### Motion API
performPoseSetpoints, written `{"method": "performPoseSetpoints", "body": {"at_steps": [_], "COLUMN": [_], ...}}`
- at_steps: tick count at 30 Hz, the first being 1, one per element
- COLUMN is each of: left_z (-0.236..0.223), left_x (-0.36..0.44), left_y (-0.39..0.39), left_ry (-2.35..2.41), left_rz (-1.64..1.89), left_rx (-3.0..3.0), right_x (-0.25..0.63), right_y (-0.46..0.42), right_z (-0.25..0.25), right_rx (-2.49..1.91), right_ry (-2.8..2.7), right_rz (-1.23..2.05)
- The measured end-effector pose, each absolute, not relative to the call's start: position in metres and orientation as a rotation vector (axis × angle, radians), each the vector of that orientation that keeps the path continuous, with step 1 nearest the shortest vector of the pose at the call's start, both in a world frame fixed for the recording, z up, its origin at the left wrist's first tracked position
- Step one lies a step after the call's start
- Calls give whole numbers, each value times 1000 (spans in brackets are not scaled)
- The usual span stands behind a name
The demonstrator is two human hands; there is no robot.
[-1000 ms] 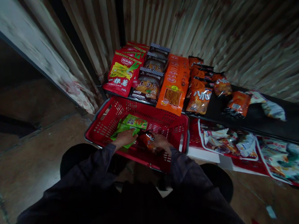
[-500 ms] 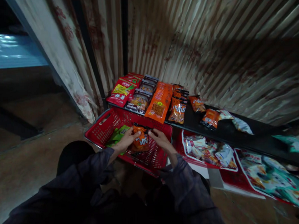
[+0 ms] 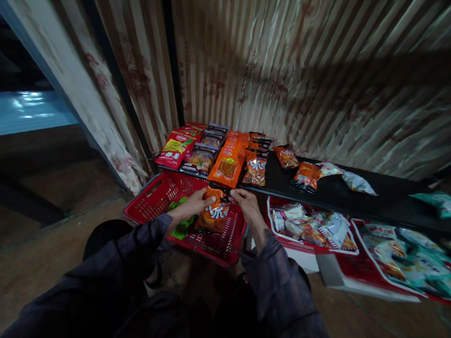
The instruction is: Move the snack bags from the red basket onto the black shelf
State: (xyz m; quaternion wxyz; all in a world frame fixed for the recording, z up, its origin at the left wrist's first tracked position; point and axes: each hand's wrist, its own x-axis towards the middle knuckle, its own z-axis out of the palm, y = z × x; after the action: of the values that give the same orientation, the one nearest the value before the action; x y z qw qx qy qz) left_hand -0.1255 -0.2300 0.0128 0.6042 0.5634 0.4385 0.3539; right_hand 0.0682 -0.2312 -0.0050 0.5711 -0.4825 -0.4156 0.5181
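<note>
Both hands hold an orange snack bag with black ends, above the red basket. My left hand is closed on its upper left side, the thumb lying over the front. At the top right corner, my right hand pinches the black edge between thumb and fingers. Green packets lie in the basket, partly hidden behind my left hand. Just beyond the basket, a large orange packet and another orange snack bag sit on the black shelf.
Red bags and dark packets lie on the shelf's left end. Loose orange bags and white packets are farther right. Below stand a basket of white packets and one of teal packets. A curtain hangs behind.
The view has shifted slightly, so shelf and basket appear a little to the left. Both hands still grip the orange bag, which now tilts more, with its right top corner pulled outward.
</note>
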Motion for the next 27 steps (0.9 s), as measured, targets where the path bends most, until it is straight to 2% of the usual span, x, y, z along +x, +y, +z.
{"method": "performPoseSetpoints", "body": {"at_steps": [6, 12, 20, 27], "left_z": [28, 33, 11, 5], "left_x": [-114, -118, -137, -133], "left_y": [-232, -233, -244, -252], "left_ry": [915, 1070, 1028, 976], "left_rz": [804, 843, 702, 807], "left_rx": [1244, 1203, 1199, 1273], "right_x": [72, 74, 79, 89], "right_y": [-227, -222, -217, -225], "right_z": [-1, -3, -12, 5], "right_rx": [-1150, -1139, -1123, -1142], "right_ry": [-1011, -885, -738, -1032], "right_rz": [970, 882, 884, 914]}}
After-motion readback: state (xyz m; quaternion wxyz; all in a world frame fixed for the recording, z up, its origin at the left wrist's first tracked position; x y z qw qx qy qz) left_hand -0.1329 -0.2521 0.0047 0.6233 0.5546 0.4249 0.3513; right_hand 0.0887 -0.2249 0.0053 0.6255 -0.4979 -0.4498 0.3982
